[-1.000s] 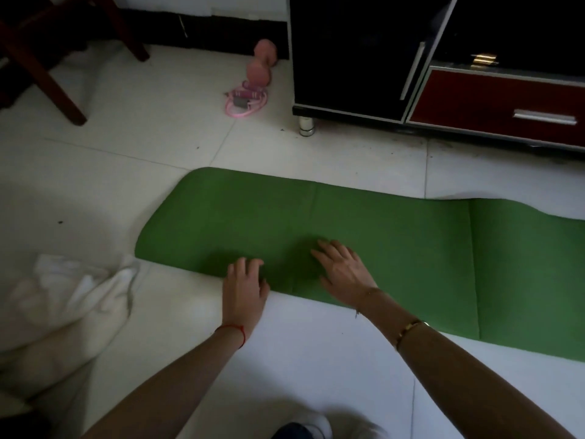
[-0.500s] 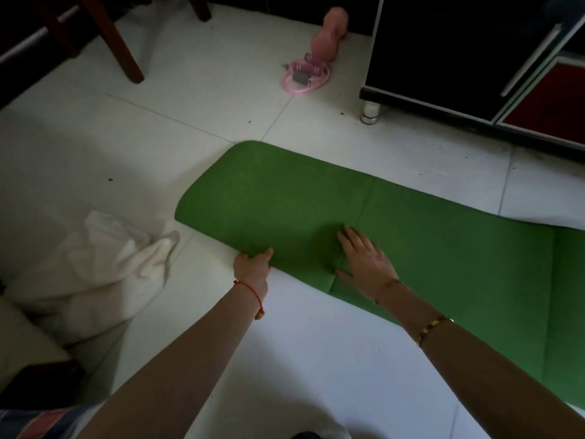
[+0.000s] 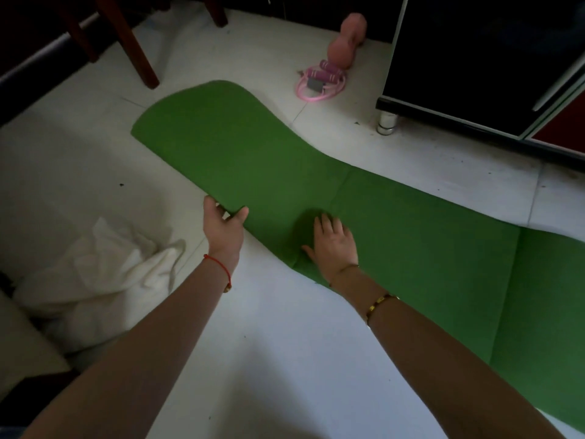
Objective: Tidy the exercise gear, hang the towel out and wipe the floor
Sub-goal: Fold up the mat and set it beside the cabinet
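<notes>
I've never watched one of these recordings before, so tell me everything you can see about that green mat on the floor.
The green mat is a long, thin, flexible sheet, foam-like, with rounded corners and fold creases across it. It runs from near the chair leg towards the lower right, out of frame. Most lies flat on the white tile floor. The left hand grips its near edge, lifting that end; the right hand presses flat on top.

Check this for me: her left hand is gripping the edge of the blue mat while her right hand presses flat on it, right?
Not quite: the mat is green, not blue, as the head view shows. The rest holds: the left hand grips its near edge, and the right hand presses flat on it.
</notes>
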